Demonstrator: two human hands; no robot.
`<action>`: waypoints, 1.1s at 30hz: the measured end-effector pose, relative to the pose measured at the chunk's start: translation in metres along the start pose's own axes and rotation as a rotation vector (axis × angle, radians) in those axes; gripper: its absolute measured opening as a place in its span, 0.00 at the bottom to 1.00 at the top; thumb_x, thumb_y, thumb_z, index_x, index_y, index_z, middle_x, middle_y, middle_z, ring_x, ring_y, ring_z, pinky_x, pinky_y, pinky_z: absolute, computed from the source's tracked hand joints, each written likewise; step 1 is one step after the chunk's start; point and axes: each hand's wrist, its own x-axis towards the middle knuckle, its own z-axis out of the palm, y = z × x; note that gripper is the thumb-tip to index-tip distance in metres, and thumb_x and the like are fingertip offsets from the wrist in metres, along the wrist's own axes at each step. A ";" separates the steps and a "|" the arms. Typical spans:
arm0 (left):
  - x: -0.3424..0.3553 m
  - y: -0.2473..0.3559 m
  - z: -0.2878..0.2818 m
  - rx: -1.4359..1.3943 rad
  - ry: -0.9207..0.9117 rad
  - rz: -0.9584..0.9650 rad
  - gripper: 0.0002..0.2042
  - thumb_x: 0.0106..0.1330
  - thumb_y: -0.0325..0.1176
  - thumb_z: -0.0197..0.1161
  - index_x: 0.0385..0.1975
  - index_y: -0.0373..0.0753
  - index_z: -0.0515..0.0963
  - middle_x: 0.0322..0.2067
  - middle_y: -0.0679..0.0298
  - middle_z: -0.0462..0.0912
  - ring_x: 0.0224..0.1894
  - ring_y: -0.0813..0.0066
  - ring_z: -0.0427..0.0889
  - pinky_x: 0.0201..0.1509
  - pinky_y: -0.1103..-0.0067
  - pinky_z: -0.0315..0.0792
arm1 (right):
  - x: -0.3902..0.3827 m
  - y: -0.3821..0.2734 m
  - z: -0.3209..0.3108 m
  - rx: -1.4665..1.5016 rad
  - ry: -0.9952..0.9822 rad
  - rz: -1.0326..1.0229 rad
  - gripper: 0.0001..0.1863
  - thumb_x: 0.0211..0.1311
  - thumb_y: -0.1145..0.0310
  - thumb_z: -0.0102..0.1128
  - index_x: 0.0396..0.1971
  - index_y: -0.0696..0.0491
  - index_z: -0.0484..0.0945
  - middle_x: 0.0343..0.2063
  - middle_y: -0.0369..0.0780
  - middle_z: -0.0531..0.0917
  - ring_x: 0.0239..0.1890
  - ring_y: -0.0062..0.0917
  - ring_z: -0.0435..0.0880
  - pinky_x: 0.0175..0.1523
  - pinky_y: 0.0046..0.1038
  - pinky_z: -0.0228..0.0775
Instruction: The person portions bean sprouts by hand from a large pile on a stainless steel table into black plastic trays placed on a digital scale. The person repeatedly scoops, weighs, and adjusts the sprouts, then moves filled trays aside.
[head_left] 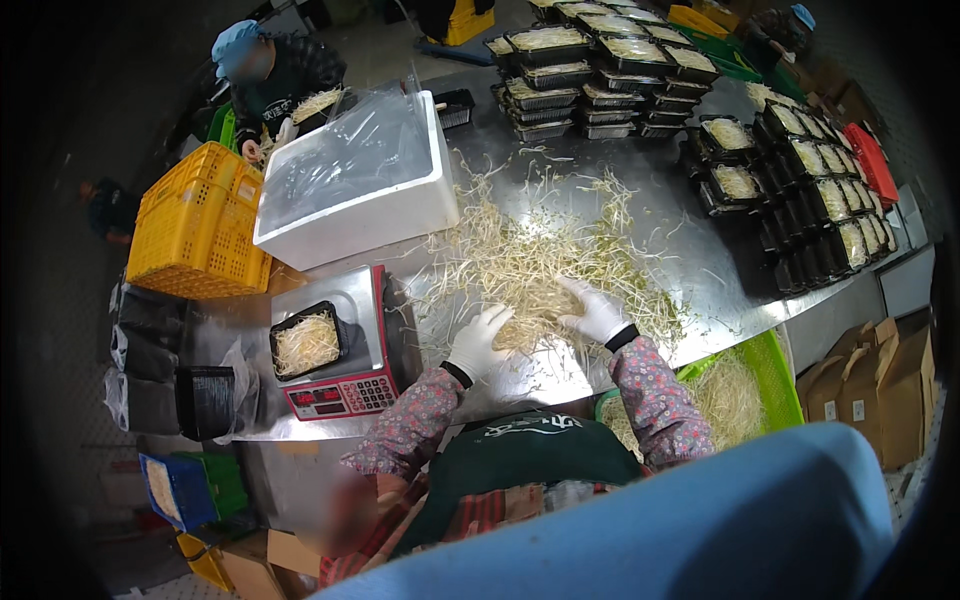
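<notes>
A loose pile of pale bean sprouts (540, 250) is spread over the steel table. My left hand (478, 345), in a white glove, touches the pile's near edge with its fingers apart and slightly curved. My right hand (598, 316), also gloved, rests against the sprouts just to the right, fingers loosely bent and apart, the tips partly among the strands. To the left, a black tray filled with sprouts (305, 345) sits on a red-trimmed scale (340, 398). Beyond it stands a white foam box (355, 225) with clear plastic film on top.
Stacked filled trays (600, 70) (835, 190) line the back and right. Yellow crates (190, 225) and black empty trays (200, 400) are at left. A green crate of sprouts (780, 390) sits below the front edge beside cardboard boxes (860, 395). A co-worker (275, 85) works across the table; others are farther off.
</notes>
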 end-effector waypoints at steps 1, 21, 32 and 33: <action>-0.005 0.000 0.000 0.028 -0.027 -0.054 0.37 0.49 0.35 0.73 0.64 0.45 0.67 0.61 0.58 0.70 0.57 0.56 0.75 0.57 0.68 0.74 | -0.001 0.001 0.001 -0.025 0.006 0.002 0.43 0.53 0.63 0.73 0.69 0.48 0.62 0.66 0.48 0.67 0.68 0.41 0.66 0.72 0.33 0.58; -0.034 -0.007 0.047 -0.264 0.142 -0.147 0.40 0.52 0.29 0.71 0.67 0.35 0.61 0.64 0.48 0.65 0.67 0.51 0.65 0.70 0.68 0.62 | 0.016 0.000 0.076 -0.196 0.126 -0.033 0.26 0.48 0.62 0.72 0.52 0.39 0.80 0.50 0.41 0.81 0.50 0.38 0.81 0.52 0.33 0.77; -0.038 -0.061 0.012 0.168 0.164 -0.285 0.54 0.45 0.48 0.77 0.70 0.33 0.53 0.70 0.45 0.54 0.74 0.45 0.47 0.75 0.58 0.47 | -0.256 0.158 -0.139 -0.067 0.910 0.384 0.34 0.47 0.75 0.75 0.58 0.51 0.74 0.56 0.49 0.77 0.58 0.34 0.77 0.59 0.35 0.73; -0.030 -0.062 0.010 0.210 0.154 -0.271 0.55 0.44 0.50 0.78 0.70 0.33 0.52 0.70 0.45 0.52 0.74 0.45 0.45 0.75 0.57 0.46 | -0.257 0.145 -0.144 -0.364 0.759 0.661 0.40 0.45 0.71 0.77 0.62 0.48 0.70 0.61 0.51 0.70 0.62 0.40 0.71 0.62 0.40 0.71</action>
